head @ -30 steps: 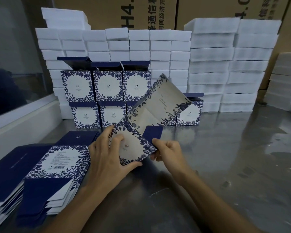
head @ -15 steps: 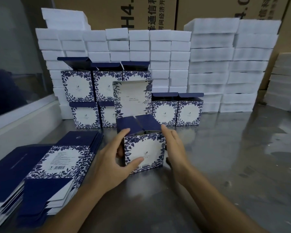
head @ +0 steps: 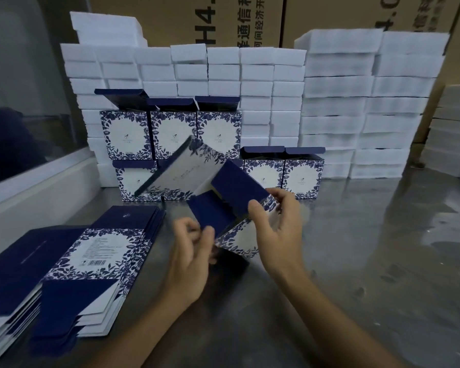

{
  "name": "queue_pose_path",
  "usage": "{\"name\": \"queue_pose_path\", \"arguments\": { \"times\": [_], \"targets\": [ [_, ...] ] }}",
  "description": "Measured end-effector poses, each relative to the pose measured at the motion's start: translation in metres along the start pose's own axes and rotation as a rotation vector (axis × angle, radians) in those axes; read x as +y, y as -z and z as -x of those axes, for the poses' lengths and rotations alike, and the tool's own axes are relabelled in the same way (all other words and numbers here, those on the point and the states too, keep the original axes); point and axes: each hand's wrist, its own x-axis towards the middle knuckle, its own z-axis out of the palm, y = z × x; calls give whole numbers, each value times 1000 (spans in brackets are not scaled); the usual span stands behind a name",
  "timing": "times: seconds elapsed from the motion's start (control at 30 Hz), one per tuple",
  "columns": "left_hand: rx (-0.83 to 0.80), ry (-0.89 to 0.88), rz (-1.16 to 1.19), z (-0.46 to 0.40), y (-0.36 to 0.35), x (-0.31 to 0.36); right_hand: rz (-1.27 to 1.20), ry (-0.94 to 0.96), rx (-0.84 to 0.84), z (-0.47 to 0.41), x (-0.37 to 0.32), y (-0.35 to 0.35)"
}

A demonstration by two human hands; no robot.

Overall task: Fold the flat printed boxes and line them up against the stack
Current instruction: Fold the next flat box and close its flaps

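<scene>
I hold a half-formed blue-and-white floral box (head: 238,239) tilted in the air above the metal table. Its long lid panel (head: 182,170) sticks up to the left and its dark blue flaps (head: 231,200) stand open. My left hand (head: 190,257) pinches the lower-left flap edge. My right hand (head: 278,229) grips the box's right side with fingers curled over the top. Folded boxes (head: 302,179) stand in two rows against the white foam stack (head: 258,73). A pile of flat printed boxes (head: 85,264) lies at the left.
The steel table (head: 369,261) stretches to the right, shiny and reflective. More white foam blocks (head: 369,102) rise at the back right, with brown cartons (head: 250,19) behind. A glass partition and white ledge (head: 32,181) run along the left.
The box stood upright on the table between both hands half a second ago. Now it is lifted and tipped to the left, with the lid panel swung over and the flaps facing me.
</scene>
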Motion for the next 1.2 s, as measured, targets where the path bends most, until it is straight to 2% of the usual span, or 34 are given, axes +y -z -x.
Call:
{"name": "queue_pose_path", "arguments": {
  "times": [0.07, 0.13, 0.2, 0.27, 0.53, 0.7, 0.87, 1.0, 1.2],
  "targets": [
    [100, 141, -6, -8, 5, -8, 51, 90, 9, 3, -1, -1],
    [100, 309, 40, -16, 14, -16, 100, 172, 8, 5, 0, -1],
    [108, 475, 189, -20, 20, -23, 122, 244, -11, 9, 1, -2],
    [131, 542, 240, -23, 24, -29, 129, 279, -28, 11, 2, -5],
    [127, 506, 150, -22, 26, -29, 131, 210, -32, 14, 5, -6],
    [54, 478, 170, -17, 14, -15, 139, 164, 7, 14, 2, -8],
    [34, 459, 67, -13, 11, -5, 168, 149, 1, 15, -1, -8],
    [31, 480, 119, -13, 9, 0, 189, 135, -4, 15, -2, -8],
    [-172, 393, 89, -5, 8, 14, 164, 44, 28, 10, -1, -5]
  ]
}}
